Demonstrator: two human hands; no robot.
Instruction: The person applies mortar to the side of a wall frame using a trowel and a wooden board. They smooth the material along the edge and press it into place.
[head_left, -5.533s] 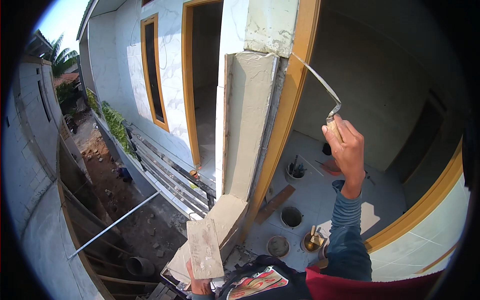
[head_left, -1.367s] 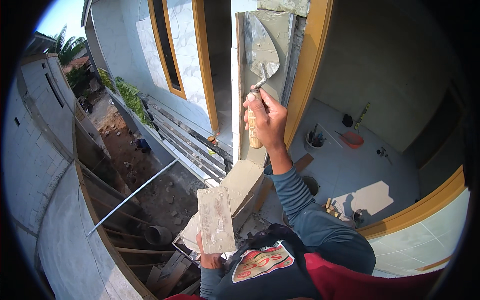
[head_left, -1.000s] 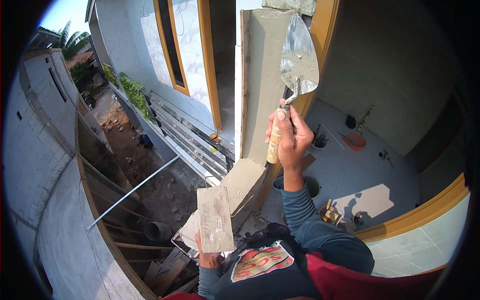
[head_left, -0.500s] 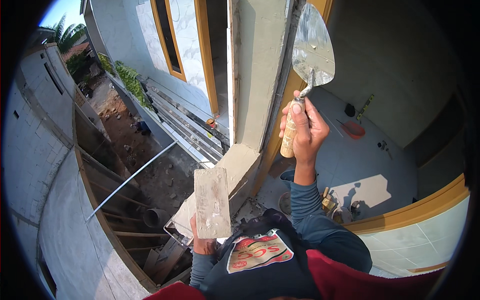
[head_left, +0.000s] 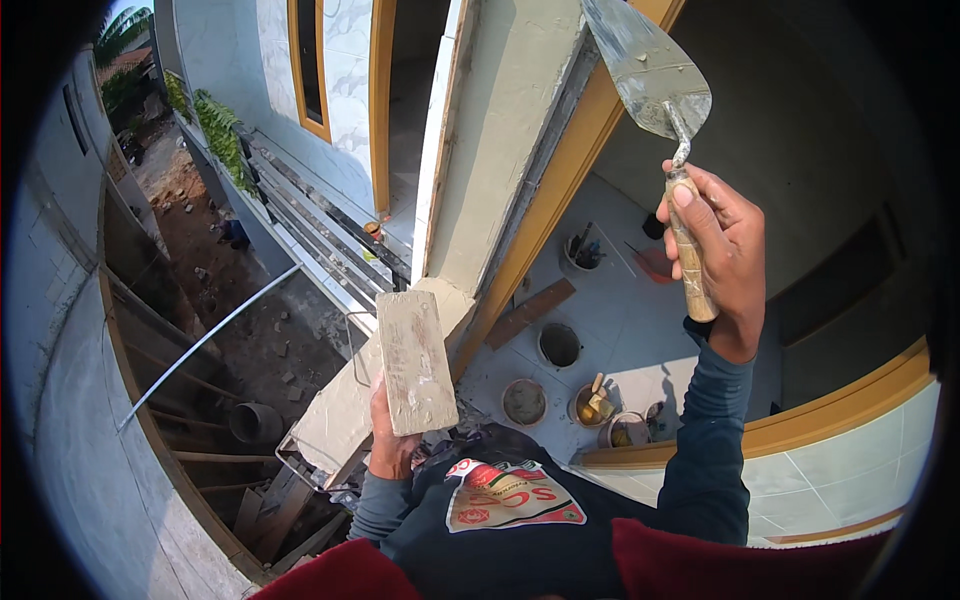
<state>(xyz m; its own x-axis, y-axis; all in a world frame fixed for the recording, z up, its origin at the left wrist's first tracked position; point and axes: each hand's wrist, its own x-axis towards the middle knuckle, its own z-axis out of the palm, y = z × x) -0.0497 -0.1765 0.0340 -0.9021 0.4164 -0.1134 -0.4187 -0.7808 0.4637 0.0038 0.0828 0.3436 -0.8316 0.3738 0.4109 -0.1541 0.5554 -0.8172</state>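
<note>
The right hand (head_left: 728,235) has its fingers clamped on the wooden handle of a trowel (head_left: 652,72), blade raised at far right before the door frame (head_left: 548,215). At near left, the left hand (head_left: 390,440) supports a rectangular board (head_left: 415,362); its fingers are hidden, grip unclear. The frame stands between the plastered column (head_left: 505,140) and floor buckets (head_left: 539,347), beside a plank (head_left: 530,313).

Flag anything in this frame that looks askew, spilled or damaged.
A loose plank lies on the floor beside a bucket, perhaps a trip hazard. The board in the left hand and trowel in the right hand are smeared, but look sound.
</note>
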